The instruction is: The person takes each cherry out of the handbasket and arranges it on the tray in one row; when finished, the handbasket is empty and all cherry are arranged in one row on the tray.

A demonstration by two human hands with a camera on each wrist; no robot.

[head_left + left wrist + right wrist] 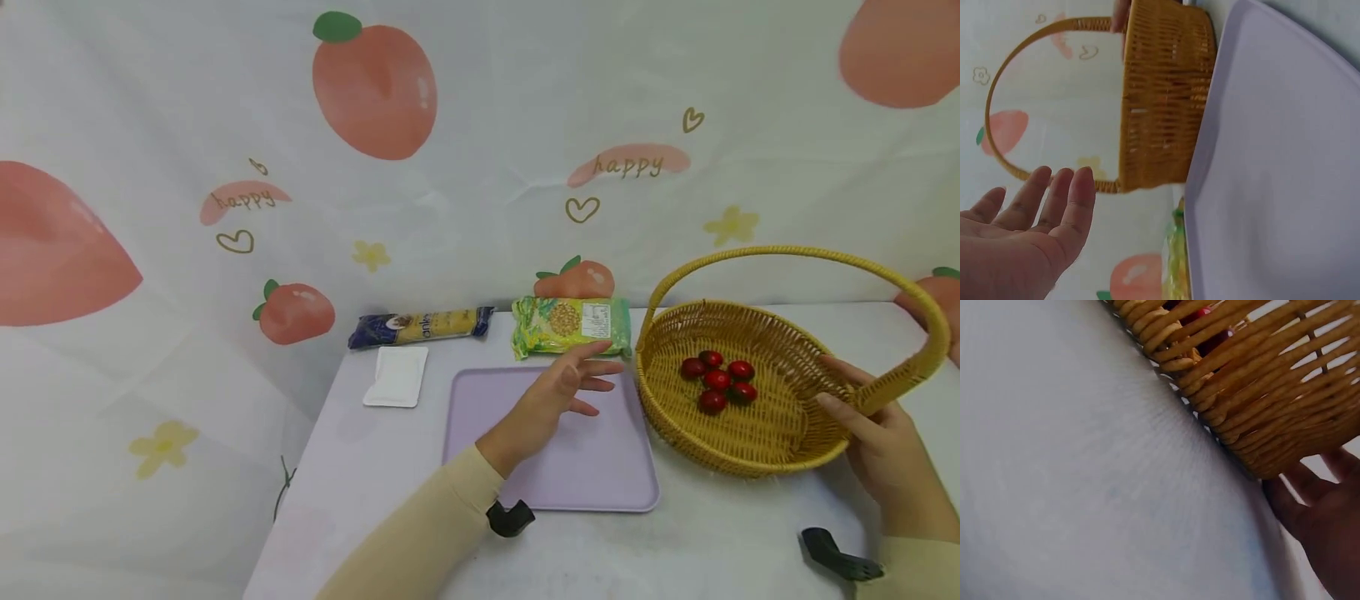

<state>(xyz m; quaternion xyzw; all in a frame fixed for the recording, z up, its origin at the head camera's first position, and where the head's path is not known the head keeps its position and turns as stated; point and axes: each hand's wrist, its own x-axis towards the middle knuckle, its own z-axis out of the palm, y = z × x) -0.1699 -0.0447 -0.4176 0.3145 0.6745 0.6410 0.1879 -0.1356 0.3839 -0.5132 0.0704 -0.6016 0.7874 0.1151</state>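
Observation:
A yellow-brown wicker basket (697, 433) with a tall arched handle stands on the right, several small dark-red fruits (717, 380) lying together on its bottom. At its right rim, by the foot of the handle, my right hand (888, 454) grips the basket; fingers show against the outer weave (1285, 425) in the right wrist view. My left hand (551, 404) hovers over a lilac tray (600, 479), fingers spread and holding nothing. In the left wrist view that left hand (1035, 237) is apart from the basket (1163, 106).
A green-and-yellow food packet (551, 327) lies behind the tray. To its left are a long blue-and-yellow packet (423, 327) and a flat white packet (397, 377). A white printed cloth (480, 208) hangs behind the white table (360, 500).

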